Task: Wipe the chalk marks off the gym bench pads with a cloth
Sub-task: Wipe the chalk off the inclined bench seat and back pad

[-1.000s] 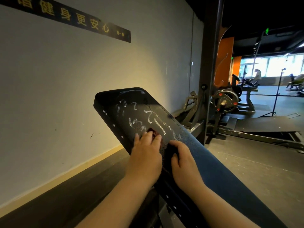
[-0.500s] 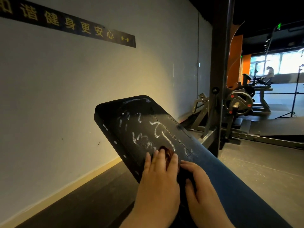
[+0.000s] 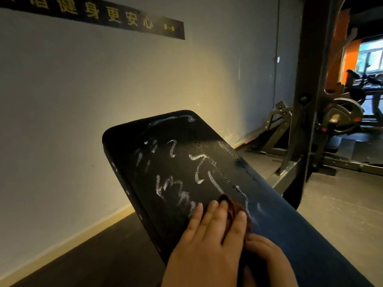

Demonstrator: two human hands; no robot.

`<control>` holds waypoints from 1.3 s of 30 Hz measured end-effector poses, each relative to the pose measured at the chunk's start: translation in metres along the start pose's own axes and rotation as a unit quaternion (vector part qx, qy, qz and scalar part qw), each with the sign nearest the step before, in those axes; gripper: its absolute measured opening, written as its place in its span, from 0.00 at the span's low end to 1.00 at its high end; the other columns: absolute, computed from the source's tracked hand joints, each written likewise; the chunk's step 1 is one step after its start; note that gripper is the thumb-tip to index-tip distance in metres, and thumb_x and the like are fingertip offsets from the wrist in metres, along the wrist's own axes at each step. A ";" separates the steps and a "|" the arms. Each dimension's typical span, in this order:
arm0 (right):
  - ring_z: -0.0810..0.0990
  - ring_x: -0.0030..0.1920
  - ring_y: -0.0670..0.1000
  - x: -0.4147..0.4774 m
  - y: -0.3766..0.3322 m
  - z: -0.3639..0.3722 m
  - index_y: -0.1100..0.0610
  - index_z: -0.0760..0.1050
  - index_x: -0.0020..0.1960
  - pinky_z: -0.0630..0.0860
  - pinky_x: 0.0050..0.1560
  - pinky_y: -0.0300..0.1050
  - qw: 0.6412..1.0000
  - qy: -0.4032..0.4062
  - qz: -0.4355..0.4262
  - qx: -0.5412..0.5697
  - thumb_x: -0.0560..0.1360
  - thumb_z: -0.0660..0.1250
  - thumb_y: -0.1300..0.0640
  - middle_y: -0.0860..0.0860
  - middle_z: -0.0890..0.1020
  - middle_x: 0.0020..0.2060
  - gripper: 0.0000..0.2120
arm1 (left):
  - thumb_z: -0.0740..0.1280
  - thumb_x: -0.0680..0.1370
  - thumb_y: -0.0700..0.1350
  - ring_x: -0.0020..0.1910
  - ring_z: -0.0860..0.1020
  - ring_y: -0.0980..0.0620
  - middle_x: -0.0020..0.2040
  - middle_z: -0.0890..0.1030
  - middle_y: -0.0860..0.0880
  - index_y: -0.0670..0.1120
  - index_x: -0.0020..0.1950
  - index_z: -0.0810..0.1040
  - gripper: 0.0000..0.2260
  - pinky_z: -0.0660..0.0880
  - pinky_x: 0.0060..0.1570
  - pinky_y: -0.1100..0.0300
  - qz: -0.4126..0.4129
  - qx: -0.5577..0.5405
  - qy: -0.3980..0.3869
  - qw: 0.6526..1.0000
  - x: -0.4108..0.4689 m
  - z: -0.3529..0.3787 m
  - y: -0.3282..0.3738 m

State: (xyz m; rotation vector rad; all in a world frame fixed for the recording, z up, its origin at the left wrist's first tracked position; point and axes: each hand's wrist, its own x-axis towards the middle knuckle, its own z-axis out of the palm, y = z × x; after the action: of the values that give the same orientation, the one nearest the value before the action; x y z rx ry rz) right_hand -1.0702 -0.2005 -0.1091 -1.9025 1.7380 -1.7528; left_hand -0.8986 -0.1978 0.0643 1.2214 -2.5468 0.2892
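Two bare hands rest on a long black padded gym bench pad (image 3: pixel 157 216) scrawled with white chalk marks (image 3: pixel 176 191). The left hand (image 3: pixel 207 245), grip flat and uncurled, presses a crumpled reddish-brown cloth (image 3: pixel 233 209). The right hand (image 3: pixel 269 257) sits just behind the cloth; its grip cannot be told. Most marks lie beyond the cloth, up the pad's length, nearer the left hand.

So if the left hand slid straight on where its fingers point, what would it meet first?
Probably the white chalk scribbles just past the left hand, on the black bench pad.
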 end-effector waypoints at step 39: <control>0.54 0.77 0.38 0.099 -0.076 -0.065 0.39 0.63 0.76 0.60 0.78 0.51 0.994 -0.091 0.054 -0.003 0.83 0.59 0.58 0.32 0.56 0.76 0.25 | 0.57 0.76 0.45 0.75 0.67 0.47 0.74 0.71 0.45 0.42 0.75 0.66 0.26 0.57 0.74 0.49 -0.068 -0.016 0.156 0.985 -0.012 0.015 0.020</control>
State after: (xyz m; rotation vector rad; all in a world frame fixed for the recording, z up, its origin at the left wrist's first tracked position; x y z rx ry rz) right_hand -1.0899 -0.2010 0.0305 -1.8653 1.7454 -1.4885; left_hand -0.9099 -0.1820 0.0447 1.2236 -2.1830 0.3744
